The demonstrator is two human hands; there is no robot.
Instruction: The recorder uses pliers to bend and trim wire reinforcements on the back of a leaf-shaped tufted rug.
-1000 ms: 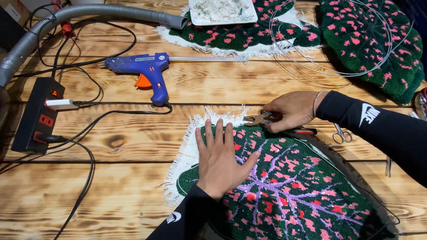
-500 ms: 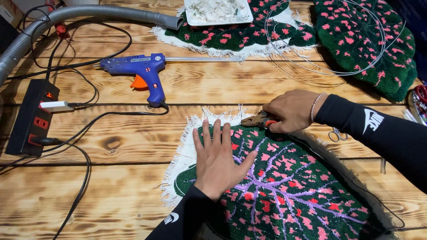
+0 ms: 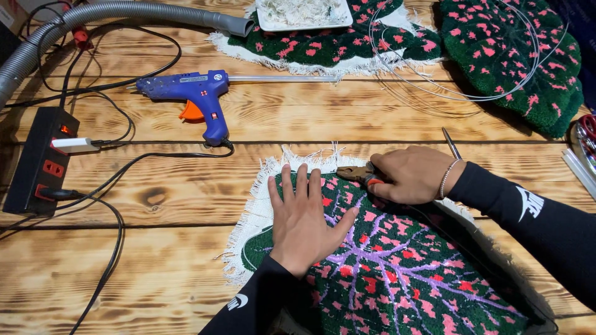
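Observation:
A tufted leaf-shaped rug [image 3: 397, 273], dark green with pink spots and purple veins, lies in front of me with a white frayed cloth border [image 3: 257, 205]. My left hand [image 3: 304, 217] rests flat on the rug's upper left part, fingers spread. My right hand [image 3: 413, 174] is closed around a pair of pliers [image 3: 357, 174] with orange-red handles. The jaws point left at the rug's top edge, close to my left fingertips.
A blue glue gun [image 3: 192, 93] lies on the wooden table [image 3: 155, 273], its cord running left. A black power strip [image 3: 40, 158] sits at the left edge. A grey hose [image 3: 112, 12], a white tray [image 3: 304, 15], two more leaf rugs [image 3: 515, 56] and wire loops [image 3: 459, 56] lie beyond.
My right hand with the pliers has stayed at the rug's top edge, shifting slightly. My left hand stays flat on the rug.

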